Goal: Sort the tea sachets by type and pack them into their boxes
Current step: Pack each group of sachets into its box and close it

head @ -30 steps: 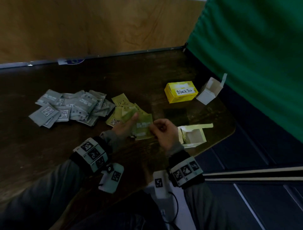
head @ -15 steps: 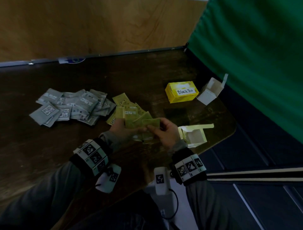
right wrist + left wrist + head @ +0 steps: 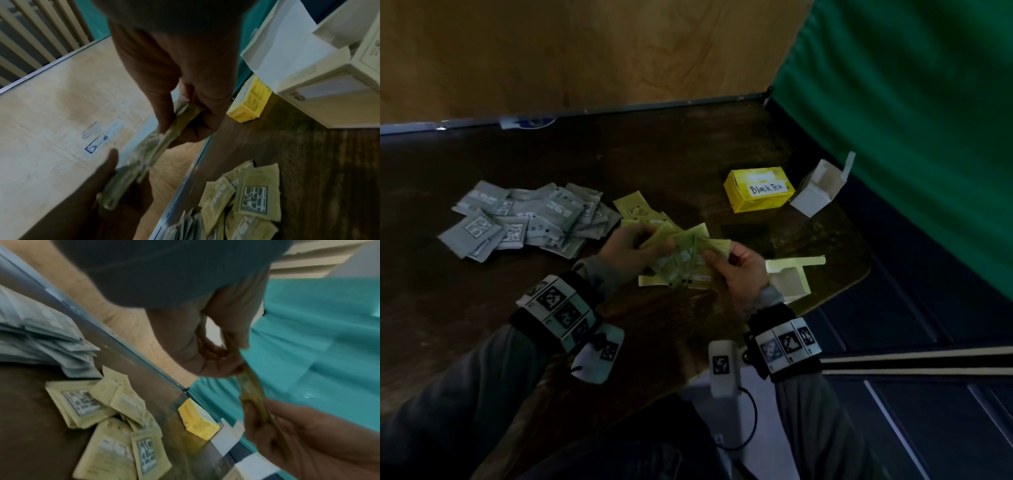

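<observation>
Yellow-green tea sachets [image 3: 683, 262] are being held as a stack above the table [image 3: 482, 308], left hand [image 3: 631, 248] and right hand [image 3: 736, 270] fingers pinching opposite ends.

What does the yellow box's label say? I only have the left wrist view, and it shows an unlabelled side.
Observer: In the head view, the yellow box has a handwritten label reading Black Tea.
Operator: Is any box open near the hands?
Observer: Yes. A pale yellow box lies open just right of the right hand, which grips the yellow-green sachets.
Operator: And the white one?
Observer: The white box stands open beside the yellow box, with its flap raised.
</observation>
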`<control>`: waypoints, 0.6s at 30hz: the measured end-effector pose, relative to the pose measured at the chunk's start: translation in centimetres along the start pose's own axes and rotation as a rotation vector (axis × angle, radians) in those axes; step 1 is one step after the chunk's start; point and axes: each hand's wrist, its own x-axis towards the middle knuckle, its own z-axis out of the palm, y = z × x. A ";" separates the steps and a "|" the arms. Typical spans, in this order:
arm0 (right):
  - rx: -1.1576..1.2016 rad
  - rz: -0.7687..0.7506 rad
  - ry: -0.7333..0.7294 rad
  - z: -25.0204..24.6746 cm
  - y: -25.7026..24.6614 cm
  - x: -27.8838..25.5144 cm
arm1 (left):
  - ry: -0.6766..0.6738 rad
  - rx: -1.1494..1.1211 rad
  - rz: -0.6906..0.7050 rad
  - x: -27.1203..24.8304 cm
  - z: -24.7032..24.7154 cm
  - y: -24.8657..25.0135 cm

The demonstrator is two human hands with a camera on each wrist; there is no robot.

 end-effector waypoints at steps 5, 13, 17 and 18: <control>0.060 0.075 -0.069 0.5 -0.4 -0.7 | -0.089 -0.165 0.059 -0.2 1.2 0.0; -0.670 -0.303 0.034 2.6 0.9 -0.8 | 0.064 -0.324 -0.245 0.4 2.1 -1.3; -0.696 -0.249 -0.078 3.7 0.6 -0.6 | -0.064 -0.330 -0.227 -0.7 2.1 -3.1; -0.711 -0.206 -0.113 4.2 0.6 -0.5 | -0.073 -0.344 -0.220 -0.8 2.1 -3.6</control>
